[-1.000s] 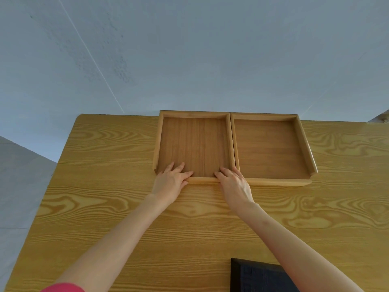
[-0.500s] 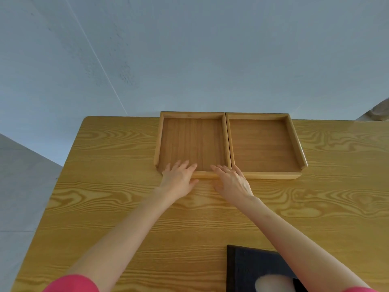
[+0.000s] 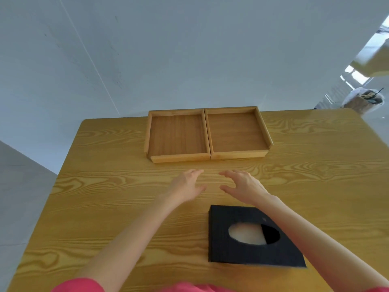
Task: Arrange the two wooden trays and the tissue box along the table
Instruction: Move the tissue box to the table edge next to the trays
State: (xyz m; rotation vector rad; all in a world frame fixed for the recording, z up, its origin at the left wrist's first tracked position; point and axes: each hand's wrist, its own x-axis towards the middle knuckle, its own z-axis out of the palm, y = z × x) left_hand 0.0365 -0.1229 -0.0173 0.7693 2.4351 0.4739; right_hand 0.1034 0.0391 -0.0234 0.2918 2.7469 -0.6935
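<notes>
Two shallow wooden trays sit side by side, walls touching, at the table's far edge: the left tray [image 3: 177, 135] and the right tray [image 3: 236, 132]. Both are empty. A black tissue box [image 3: 231, 249] with an oval opening lies flat near me, partly under my right forearm. My left hand [image 3: 187, 185] and my right hand [image 3: 242, 184] hover over bare table between the trays and the box, fingers spread, holding nothing, clear of the trays.
The wooden table [image 3: 105, 186] has bare surface left and right of the trays. Its left edge drops to a grey floor. A white wall rises behind the far edge. A bag-like object [image 3: 364, 100] stands beyond the far right corner.
Both hands have let go of the left tray's near wall and pulled back toward me. The view has tilted down, so more of the tissue box shows.
</notes>
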